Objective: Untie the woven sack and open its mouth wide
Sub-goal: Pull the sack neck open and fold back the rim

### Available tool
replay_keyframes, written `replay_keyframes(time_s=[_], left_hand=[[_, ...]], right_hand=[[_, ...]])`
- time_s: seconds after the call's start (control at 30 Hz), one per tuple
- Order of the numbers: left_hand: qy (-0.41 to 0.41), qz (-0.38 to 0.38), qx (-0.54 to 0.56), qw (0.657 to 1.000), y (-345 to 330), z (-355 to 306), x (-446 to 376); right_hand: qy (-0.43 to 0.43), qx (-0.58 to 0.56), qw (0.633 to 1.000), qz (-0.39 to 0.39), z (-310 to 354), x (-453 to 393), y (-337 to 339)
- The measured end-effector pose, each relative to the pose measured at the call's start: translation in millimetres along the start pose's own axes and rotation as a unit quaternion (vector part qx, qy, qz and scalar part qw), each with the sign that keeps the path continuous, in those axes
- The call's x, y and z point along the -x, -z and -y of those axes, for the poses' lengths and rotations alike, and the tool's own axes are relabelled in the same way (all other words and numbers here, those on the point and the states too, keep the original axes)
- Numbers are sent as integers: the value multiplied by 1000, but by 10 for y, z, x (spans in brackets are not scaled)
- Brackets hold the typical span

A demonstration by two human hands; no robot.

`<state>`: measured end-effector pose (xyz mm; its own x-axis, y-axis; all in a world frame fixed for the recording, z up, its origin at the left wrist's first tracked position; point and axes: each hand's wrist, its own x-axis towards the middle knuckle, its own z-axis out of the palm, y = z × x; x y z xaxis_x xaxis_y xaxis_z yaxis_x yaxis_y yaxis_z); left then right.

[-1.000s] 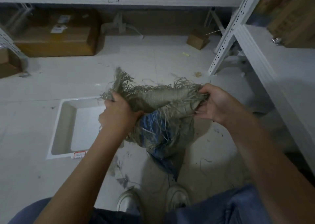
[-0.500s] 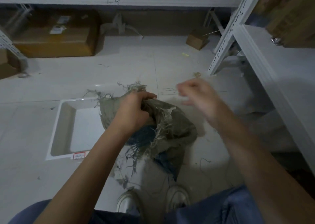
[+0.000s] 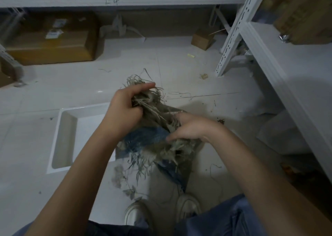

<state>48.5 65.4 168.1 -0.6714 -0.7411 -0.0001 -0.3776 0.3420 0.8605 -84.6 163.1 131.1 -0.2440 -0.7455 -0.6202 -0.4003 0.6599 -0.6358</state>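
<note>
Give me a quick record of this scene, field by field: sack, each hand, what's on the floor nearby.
sack: frayed woven sack, bunched, held above the floor, mouth not spread
left hand: left hand gripping the frayed top
right hand: right hand gripping the lower fabric
floor: white tray at left, cardboard box under the shelf

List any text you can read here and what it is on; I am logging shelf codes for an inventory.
"2-4": handwritten on the front edge of the white shelf.
Labels on the cardboard box: too blurred to read.
Sticker on the white tray rim: not visible now.
</note>
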Motion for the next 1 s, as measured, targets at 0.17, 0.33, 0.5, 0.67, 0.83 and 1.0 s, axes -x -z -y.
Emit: replay_keyframes(time_s=[0.17, 0.33, 0.5, 0.67, 0.83, 1.0], left_hand=[[48, -116, 51, 991, 286, 44, -39], [177, -78, -112, 975, 607, 129, -25], [306, 248, -453, 800, 706, 222, 172], [148, 66, -431, 888, 371, 79, 277], [-65, 90, -350, 930, -91, -78, 73], [-31, 362, -505, 783, -497, 601, -408]], right_hand=[[-15, -159, 980, -119, -75, 100, 437], [-56, -320, 919, -225, -211, 223, 659], [-37, -358, 912, -197, -269, 406, 551], [-92, -342, 917, -184, -326, 480, 411], [-109, -264, 934, -215, -407, 501, 470], [-57, -184, 955, -224, -393, 431, 484]])
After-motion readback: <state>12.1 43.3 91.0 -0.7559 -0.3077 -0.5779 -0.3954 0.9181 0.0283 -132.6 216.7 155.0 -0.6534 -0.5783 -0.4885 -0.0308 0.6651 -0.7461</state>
